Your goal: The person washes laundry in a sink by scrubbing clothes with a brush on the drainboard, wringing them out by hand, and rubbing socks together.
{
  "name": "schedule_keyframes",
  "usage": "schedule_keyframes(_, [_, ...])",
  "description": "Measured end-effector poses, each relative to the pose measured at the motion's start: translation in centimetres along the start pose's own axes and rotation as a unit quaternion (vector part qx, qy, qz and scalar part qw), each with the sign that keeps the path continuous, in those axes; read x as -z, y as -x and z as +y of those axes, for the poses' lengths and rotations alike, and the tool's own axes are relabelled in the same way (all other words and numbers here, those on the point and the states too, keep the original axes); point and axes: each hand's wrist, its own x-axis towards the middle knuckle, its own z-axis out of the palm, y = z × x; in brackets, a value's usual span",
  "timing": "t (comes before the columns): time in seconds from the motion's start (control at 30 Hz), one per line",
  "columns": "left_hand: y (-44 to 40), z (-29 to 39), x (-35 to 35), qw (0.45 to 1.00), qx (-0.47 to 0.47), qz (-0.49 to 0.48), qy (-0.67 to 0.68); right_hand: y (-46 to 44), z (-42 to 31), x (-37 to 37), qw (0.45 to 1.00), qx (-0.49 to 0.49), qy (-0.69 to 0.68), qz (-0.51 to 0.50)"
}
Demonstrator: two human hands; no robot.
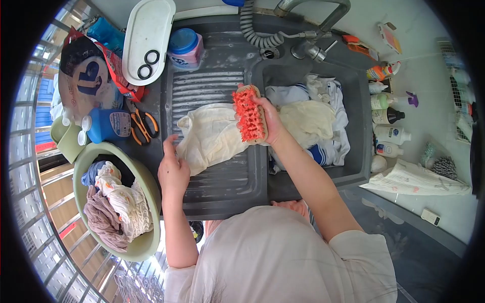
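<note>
A cream cloth [214, 136] lies over the ridged grey washboard [202, 83] beside the sink. My right hand [271, 118] holds a scrub brush [248, 115] by its light back, the red bristles turned to the left, over the cloth's right end. At the cloth's left edge is my left hand [174, 165], its fingers partly apart; whether they pinch the fabric is hard to see. Another pale cloth [308, 121] hangs into the sink basin [356, 151], on top of white and blue clothes [336, 146].
Clothes fill a green basin [155, 217] at the left. Near it are a blue bottle [108, 125], orange-handled pliers [144, 126], a pink tub [185, 50] and a white tray [132, 20]. A faucet [309, 50] stands behind the sink, with bottles [391, 134] along the right.
</note>
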Motion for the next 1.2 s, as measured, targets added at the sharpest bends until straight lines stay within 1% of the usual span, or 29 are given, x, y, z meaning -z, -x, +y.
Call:
schedule_keyframes(0.03, [0.5,-0.2,0.3,0.998,0.008,-0.017,-0.062,0.0,0.1,0.0,1.000,0.001,0.012,0.021])
schedule_keyframes(0.07, [0.9,-1.0,-0.2,0.999,0.000,0.005,-0.051,0.0,0.1,-0.1,0.999,0.001,0.027,0.041])
schedule_keyframes(0.1, [1.3,-1.4,-0.4,0.999,0.002,0.008,-0.052,0.0,0.2,-0.3,0.999,-0.002,0.026,0.039])
schedule_keyframes(0.17, [2.0,-1.9,-0.8,0.998,-0.008,0.033,-0.055,0.0,0.3,-0.8,0.996,0.011,0.056,0.073])
schedule_keyframes(0.2, [2.1,-2.3,-1.0,0.997,0.002,0.057,-0.058,0.1,0.2,-0.8,0.996,0.008,0.058,0.071])
schedule_keyframes(0.27, [2.2,-3.0,-1.1,0.997,0.006,0.063,-0.046,0.2,0.2,-1.0,0.991,-0.035,0.051,0.123])
schedule_keyframes(0.3, [2.1,-3.1,-1.1,0.997,0.006,0.065,-0.032,0.1,0.3,-1.4,0.990,-0.037,0.053,0.122])
schedule_keyframes(0.33, [1.6,-3.0,-1.4,0.997,0.009,0.066,-0.031,0.0,0.6,-1.9,0.990,-0.015,0.061,0.127])
schedule_keyframes(0.37, [0.8,-2.7,-2.1,0.996,-0.025,0.089,0.013,-0.1,0.9,-2.2,0.989,0.005,0.069,0.134])
schedule_keyframes(0.4, [0.0,-2.2,-2.7,0.990,-0.058,0.112,0.057,-0.1,0.9,-2.1,0.989,0.000,0.070,0.134])
schedule_keyframes(0.43, [-1.0,-1.1,-3.0,0.990,-0.056,0.114,0.057,-0.1,0.7,-1.9,0.989,-0.016,0.075,0.128])
schedule_keyframes(0.5, [-3.2,1.4,-3.3,0.990,0.020,0.126,0.057,-0.2,0.7,-1.7,0.989,-0.028,0.079,0.122])
schedule_keyframes(0.57, [-5.8,0.8,-3.8,0.988,0.001,0.143,0.065,-0.3,0.9,-1.7,0.990,-0.004,0.106,0.096])
schedule_keyframes(0.63, [-7.4,0.9,-3.4,0.985,-0.021,0.158,0.072,0.1,1.0,-2.0,0.989,0.005,0.110,0.096])
schedule_keyframes(0.7, [-8.4,1.1,-2.9,0.955,-0.011,0.198,0.220,0.3,0.9,-1.6,0.989,0.014,0.108,0.096])
schedule_keyframes(0.73, [-8.5,1.6,-2.8,0.943,-0.005,0.184,0.278,0.4,0.8,-0.9,0.990,0.000,0.115,0.086])
schedule_keyframes(0.77, [-8.8,1.4,-2.9,0.944,-0.006,0.181,0.276,0.6,0.8,-0.4,0.989,-0.016,0.123,0.076])
schedule_keyframes(0.83, [-9.8,0.2,-3.6,0.954,0.008,0.211,0.213,1.0,0.8,0.2,0.989,-0.024,0.125,0.082])
schedule_keyframes(0.87, [-10.1,-0.5,-4.1,0.954,0.009,0.210,0.212,1.1,0.9,0.5,0.987,-0.033,0.129,0.088])
schedule_keyframes(0.93, [-10.4,-1.3,-4.6,0.956,-0.021,0.268,0.121,1.3,0.9,0.2,0.985,-0.021,0.145,0.089])
schedule_keyframes(0.97, [-10.4,-1.8,-4.8,0.956,-0.019,0.268,0.122,1.4,1.0,0.1,0.983,-0.009,0.161,0.088])
schedule_keyframes(1.0, [-9.8,-1.3,-4.2,0.958,0.016,0.260,0.121,1.5,1.1,-0.7,0.983,-0.011,0.162,0.089])
schedule_keyframes(1.03, [-9.2,-1.0,-3.9,0.959,0.052,0.252,0.119,1.6,1.4,-1.9,0.981,0.019,0.159,0.113])
schedule_keyframes(1.07, [-8.5,-1.0,-3.9,0.958,0.054,0.254,0.119,1.5,1.5,-2.5,0.977,0.048,0.156,0.135])
schedule_keyframes(1.13, [-6.5,-0.4,-3.8,0.949,-0.080,0.305,0.014,1.1,1.6,-1.4,0.977,0.043,0.163,0.133])
schedule_keyframes(1.2, [-1.9,1.6,-3.7,0.957,-0.184,0.212,-0.074,0.6,1.7,-1.4,0.976,0.037,0.173,0.130])
